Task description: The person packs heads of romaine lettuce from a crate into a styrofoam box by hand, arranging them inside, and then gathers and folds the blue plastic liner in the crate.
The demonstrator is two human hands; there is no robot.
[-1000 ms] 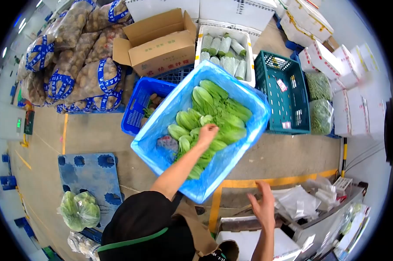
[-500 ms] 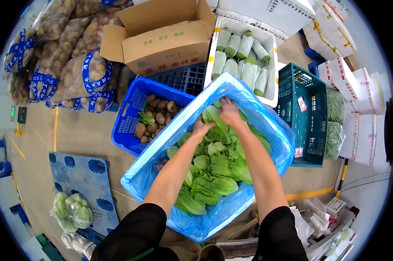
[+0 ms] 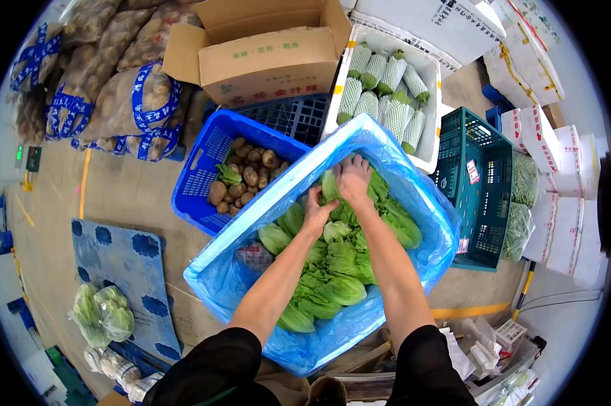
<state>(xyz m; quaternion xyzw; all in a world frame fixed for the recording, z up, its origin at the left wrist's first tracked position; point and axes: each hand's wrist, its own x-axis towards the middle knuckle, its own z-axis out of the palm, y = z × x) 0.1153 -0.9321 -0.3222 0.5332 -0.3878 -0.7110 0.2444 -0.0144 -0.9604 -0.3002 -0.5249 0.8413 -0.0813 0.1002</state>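
A large bin lined with blue plastic (image 3: 234, 301) holds many heads of green lettuce (image 3: 343, 289). Both hands reach into its far part. My left hand (image 3: 316, 211) has its fingers curled around the near left side of a lettuce head (image 3: 330, 186). On the far side of that same head, my right hand (image 3: 353, 180) grips it with bent fingers. Leaves partly hide the fingertips of both hands. A wrapped bundle (image 3: 253, 256) lies at the bin's left, partly under the plastic.
Beyond the bin are a blue potato crate (image 3: 200, 196), an open cardboard box (image 3: 268, 68), a white foam box of net-wrapped vegetables (image 3: 424, 152) and a green crate (image 3: 478, 203). At left lie a blue pallet (image 3: 126, 271) and bagged greens (image 3: 102, 314).
My right hand came from outside the bin into the lettuce beside my left hand, and both closed around a head. The view has moved closer to the bin.
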